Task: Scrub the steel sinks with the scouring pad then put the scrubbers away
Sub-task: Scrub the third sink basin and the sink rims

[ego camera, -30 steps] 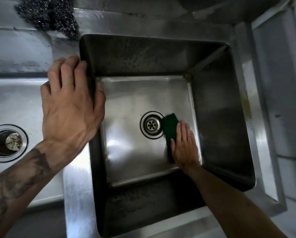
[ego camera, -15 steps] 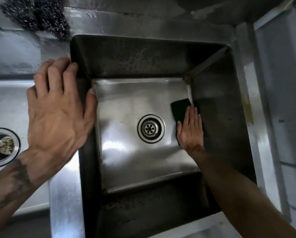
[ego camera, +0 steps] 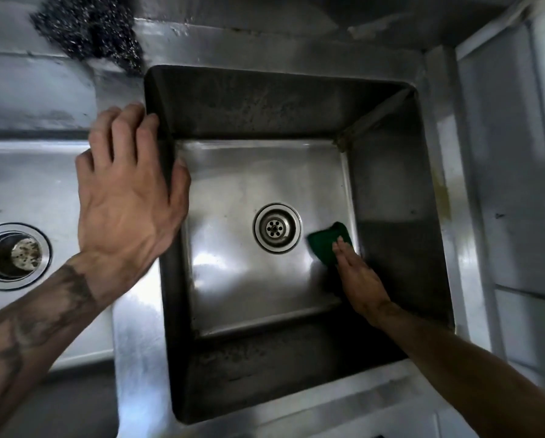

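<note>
A deep steel sink (ego camera: 391, 191) fills the middle of the view, with a round drain (ego camera: 276, 228) in its floor. My right hand (ego camera: 358, 279) lies flat on a green scouring pad (ego camera: 326, 243), pressing it on the sink floor just right of the drain, near the right wall. My left hand (ego camera: 125, 188) rests on the divider between the two sinks, thumb hanging over the inner edge. A steel wool scrubber (ego camera: 91, 30) lies on the back ledge at the upper left.
A second, shallower sink (ego camera: 27, 184) sits on the left with its own drain (ego camera: 13, 256). A pale tiled wall or counter (ego camera: 517, 184) rises on the right. The sink's front rim (ego camera: 296, 418) runs along the bottom.
My right hand slid the green pad from beside the drain up toward the far right of the floor, then back down toward me. The left hand stayed on the divider.
</note>
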The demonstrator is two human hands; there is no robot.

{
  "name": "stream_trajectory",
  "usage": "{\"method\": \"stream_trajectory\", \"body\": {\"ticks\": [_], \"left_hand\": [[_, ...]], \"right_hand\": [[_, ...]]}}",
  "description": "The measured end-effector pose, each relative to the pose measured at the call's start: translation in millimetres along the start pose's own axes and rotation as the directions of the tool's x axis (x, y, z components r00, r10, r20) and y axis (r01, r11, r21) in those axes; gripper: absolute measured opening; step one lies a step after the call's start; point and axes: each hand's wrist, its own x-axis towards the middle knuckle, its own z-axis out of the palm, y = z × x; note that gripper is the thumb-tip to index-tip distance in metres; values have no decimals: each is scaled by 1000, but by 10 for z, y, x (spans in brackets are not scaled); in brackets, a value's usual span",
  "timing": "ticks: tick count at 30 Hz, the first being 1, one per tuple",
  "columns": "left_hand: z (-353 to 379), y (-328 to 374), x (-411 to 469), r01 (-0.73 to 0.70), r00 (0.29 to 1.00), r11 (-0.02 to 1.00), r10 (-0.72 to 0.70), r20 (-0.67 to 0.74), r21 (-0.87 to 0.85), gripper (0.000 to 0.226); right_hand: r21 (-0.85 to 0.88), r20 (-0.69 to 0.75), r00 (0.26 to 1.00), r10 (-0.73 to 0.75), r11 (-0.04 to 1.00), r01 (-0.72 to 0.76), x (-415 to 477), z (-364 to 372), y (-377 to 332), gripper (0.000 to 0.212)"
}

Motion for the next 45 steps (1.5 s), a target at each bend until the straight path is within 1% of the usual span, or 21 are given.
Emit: {"method": "stream_trajectory", "body": {"ticks": [3,5,7,9,11,14,17,19,21,26,28,30,31,32,34,36,38,40,42,44,45], "left_hand": [[-6,9,-5,5,1000,1000,-5,-9,-1,56],[-5,7,-4,7,1000,1000,-7,-14,10,56],[1,5,-2,7,1000,1000,-7,-4,17,57],[-3,4,3,8,1000,1000,-8,-6,22,58],[7,18,11,12,1000,999,-12,-7,29,58],[17,27,13,25,1000,998,-25,-8,56,60],[26,16,10,29,1000,997,-29,-4,76,62],[25,7,10,29,1000,996,-29,-6,79,62],[31,4,7,31,1000,996,-31,-4,79,62],[37,0,12,36,999,995,-35,-18,90,60],[39,-1,15,32,999,995,-30,-17,93,60],[44,-4,13,34,999,995,-33,-15,95,59],[46,-2,9,36,999,995,-35,-18,95,59],[46,-1,8,37,999,995,-35,-22,94,58],[49,1,-3,36,999,995,-33,-28,91,57],[55,0,-7,32,999,996,-29,-36,86,56],[56,-9,-4,33,999,997,-31,-36,72,56],[64,-13,-6,37,999,997,-34,-38,73,56],[63,-10,-9,37,999,997,-34,-38,75,56],[59,-6,-9,34,999,997,-32,-34,69,56],[58,-6,-8,34,999,997,-32,-34,66,56]], "right_hand": [[167,33,999,15,986,-20,-52,-258,-189,51],[287,12,999,42,957,-43,-49,-429,-341,44],[400,-10,1000,19,916,-14,-80,-565,-524,36],[479,27,998,-59,877,39,-155,-715,-755,32],[538,79,979,-188,835,116,-271,-856,-1007,31],[602,187,908,-374,774,195,-520,-944,-1441,35],[593,348,796,-495,774,222,-627,-992,-1847,43],[573,438,725,-531,787,231,-595,-1012,-2006,44],[559,467,707,-531,797,229,-565,-1031,-2137,45],[556,448,737,-505,804,213,-625,-1002,-2373,38],[592,445,782,-437,799,110,-659,-1031,-2359,36],[636,418,861,-291,771,-48,-704,-1020,-2375,35],[665,410,890,-199,734,-142,-727,-1017,-2428,33],[714,412,904,-114,657,-242,-740,-988,-2522,31],[827,429,903,8,398,-396,-729,-947,-2800,28],[890,411,907,94,175,-421,-675,-932,-3056,29],[923,376,914,155,32,-385,-634,-935,-3193,30],[930,366,916,165,-37,-365,-608,-941,-3249,30],[915,401,907,127,-23,-402,-612,-967,-3295,32],[910,415,910,21,6,-415,-622,-1013,-3340,32],[914,405,914,-22,-3,-405,-617,-1044,-3350,34]]}}
